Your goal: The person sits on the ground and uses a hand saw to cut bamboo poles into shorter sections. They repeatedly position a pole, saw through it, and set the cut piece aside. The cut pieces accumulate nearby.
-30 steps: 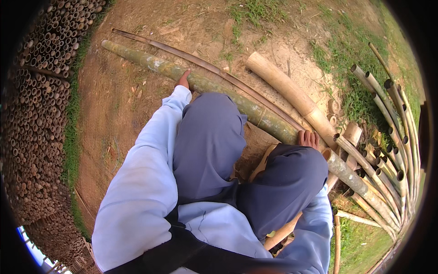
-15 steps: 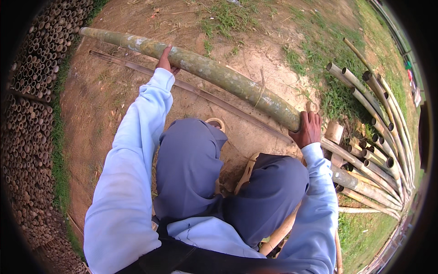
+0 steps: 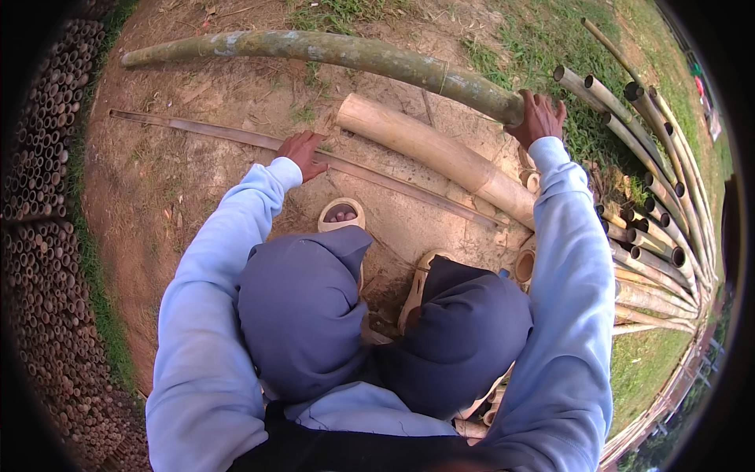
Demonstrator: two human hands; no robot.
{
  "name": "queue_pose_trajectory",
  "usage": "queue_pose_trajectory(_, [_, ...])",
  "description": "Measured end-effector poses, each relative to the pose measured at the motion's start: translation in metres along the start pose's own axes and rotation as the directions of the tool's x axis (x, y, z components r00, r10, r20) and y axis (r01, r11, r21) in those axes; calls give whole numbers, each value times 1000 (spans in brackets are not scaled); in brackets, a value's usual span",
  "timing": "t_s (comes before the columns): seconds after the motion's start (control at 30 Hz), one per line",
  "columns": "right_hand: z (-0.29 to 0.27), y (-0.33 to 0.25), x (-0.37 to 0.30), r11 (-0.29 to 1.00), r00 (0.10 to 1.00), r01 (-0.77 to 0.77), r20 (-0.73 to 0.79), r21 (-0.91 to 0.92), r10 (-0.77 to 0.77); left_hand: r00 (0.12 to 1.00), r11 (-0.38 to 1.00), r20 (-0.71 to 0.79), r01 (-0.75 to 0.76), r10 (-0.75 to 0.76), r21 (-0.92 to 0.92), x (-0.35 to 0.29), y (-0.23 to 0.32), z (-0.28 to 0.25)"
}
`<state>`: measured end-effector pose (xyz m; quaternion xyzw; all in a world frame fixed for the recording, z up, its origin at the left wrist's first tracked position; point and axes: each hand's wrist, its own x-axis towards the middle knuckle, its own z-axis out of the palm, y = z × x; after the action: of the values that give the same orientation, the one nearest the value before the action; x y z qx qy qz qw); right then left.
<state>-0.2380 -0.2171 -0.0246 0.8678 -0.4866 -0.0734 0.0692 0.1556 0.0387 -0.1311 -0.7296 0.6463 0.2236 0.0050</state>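
**Squatting over bamboo on bare earth**

I see my right hand [image 3: 538,118] gripping the near end of a long green bamboo pole [image 3: 330,53] lying across the dirt. My left hand [image 3: 303,152] rests on a thin dark split bamboo strip [image 3: 197,130]. Between them lies a thick pale bamboo section [image 3: 432,153]. Cut bamboo poles [image 3: 653,157] are stacked at my right.

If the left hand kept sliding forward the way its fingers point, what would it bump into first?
The left hand rests on the thin split strip. Its fingers point toward the pale thick bamboo section, so that probably comes first, past bare dirt; depth is hard to judge.
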Motion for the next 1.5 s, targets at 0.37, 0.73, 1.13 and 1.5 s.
queue_pose_trajectory(0.37, [-37,8,-167,879,969,55,-237,474,68,999,963,11,-44,43,267,0,-1,42])
queue_pose_trajectory(0.73, [15,65,-371,-12,134,-271,50,962,990,917,887,-25,-379,399,265,-26,-4,39])
queue_pose_trajectory(1.13, [82,43,-321,-720,189,-151,734,678,652,849,837,236,-517,473,180,-16,47,56])
queue_pose_trajectory(1.5, [68,25,-294,-723,221,-104,725,683,652,918,913,224,-368,328,174,-5,39,88])
